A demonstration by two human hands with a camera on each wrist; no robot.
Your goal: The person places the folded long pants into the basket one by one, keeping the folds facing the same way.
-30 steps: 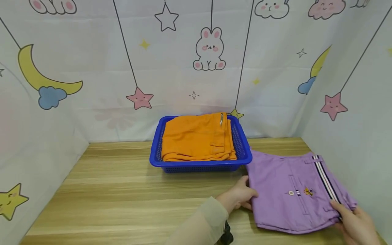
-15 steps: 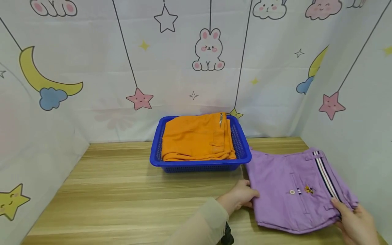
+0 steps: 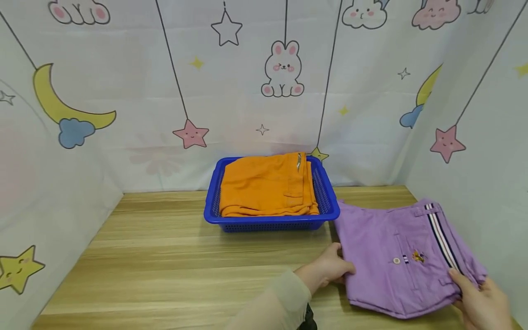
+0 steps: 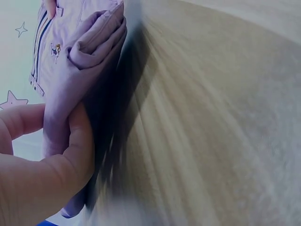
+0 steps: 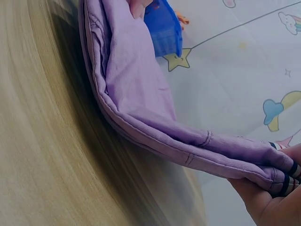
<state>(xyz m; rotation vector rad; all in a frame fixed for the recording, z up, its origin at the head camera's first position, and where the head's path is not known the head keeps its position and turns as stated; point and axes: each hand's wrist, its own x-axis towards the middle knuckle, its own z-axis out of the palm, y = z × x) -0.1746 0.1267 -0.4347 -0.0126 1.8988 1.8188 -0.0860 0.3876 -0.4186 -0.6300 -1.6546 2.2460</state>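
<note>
A folded pair of purple pants (image 3: 375, 256) lies at the right of the table, with a striped waistband, a buttoned back pocket and a small embroidered figure. My left hand (image 3: 330, 266) grips the folded left edge; in the left wrist view the thumb and fingers (image 4: 81, 139) pinch the layered cloth. At the lower right corner, my right hand (image 3: 482, 300) holds the waistband end between thumb and fingers. The right wrist view shows that end raised off the table, with the cloth layers (image 5: 160, 141) sagging between the hands.
A blue plastic basket (image 3: 272, 220) stands at the back middle, holding folded orange pants (image 3: 260, 185). The purple pants' far left corner meets or nearly meets its right side. Printed cloth walls (image 3: 231, 105) enclose the wooden table (image 3: 177, 266) at the back and sides.
Both hands and the purple pants have shifted slightly rightward. The cloth near the right hand bends a little more. Basket and orange pants stay put; the head view has moved slightly.
</note>
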